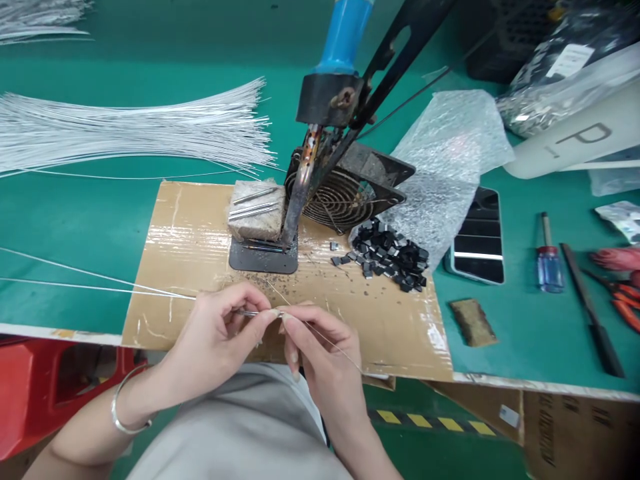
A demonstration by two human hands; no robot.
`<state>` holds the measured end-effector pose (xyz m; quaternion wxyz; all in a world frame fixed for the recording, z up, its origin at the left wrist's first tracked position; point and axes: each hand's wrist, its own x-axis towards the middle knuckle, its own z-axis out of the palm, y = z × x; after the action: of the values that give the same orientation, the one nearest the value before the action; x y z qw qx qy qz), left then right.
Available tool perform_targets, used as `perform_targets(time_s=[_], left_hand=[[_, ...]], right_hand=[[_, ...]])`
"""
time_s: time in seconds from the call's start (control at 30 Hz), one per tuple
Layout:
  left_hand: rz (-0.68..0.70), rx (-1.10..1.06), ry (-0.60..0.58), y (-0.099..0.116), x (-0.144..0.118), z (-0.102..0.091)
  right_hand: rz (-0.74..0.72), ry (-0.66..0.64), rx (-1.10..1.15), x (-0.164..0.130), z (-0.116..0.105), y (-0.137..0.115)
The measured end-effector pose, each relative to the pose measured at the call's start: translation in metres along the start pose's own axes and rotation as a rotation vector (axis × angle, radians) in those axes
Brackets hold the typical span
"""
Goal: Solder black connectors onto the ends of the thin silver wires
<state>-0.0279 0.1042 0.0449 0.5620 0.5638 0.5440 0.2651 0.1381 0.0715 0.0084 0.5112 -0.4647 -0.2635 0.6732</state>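
thin white coated wires (pixel 175 294) extend from the left, over the green desk (pixel 75 220) and the brown cardboard sheet (pixel 185 233), into the left hand (pixel 210 340). the left fingers hold a slender dark metallic piece (pixel 246 313) in a narrow pinch above the cardboard's front edge. the right hand (pixel 325 353) meets the left fingertips; its thumb and forefinger are closed narrowly, contents too small to tell. a fine pale strand (pixel 278 293) crosses the right fingers. a blue-handled soldering iron (pixel 301 177) stands behind, tip down; small black rectangular pieces (pixel 390 257) lie heaped to the right.
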Motion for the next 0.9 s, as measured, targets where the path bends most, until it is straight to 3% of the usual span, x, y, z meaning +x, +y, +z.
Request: perform_targets(time_s=[0.33,0.67,0.9], left_hand=[[-0.015,0.040,-0.015,0.001,0.000,0.000],[-0.036,-0.050,-0.091,0.006,0.003,-0.005],[0.007,-0.028,0.012,0.002,0.005,0.001]], right_hand=[[0.054,-0.016,0.048,-0.001,-0.001,-0.003],[0.176,-0.083,0.099,0.007,-0.006,-0.013],[0.177,-0.049,0.168,0.006,-0.001,-0.009]])
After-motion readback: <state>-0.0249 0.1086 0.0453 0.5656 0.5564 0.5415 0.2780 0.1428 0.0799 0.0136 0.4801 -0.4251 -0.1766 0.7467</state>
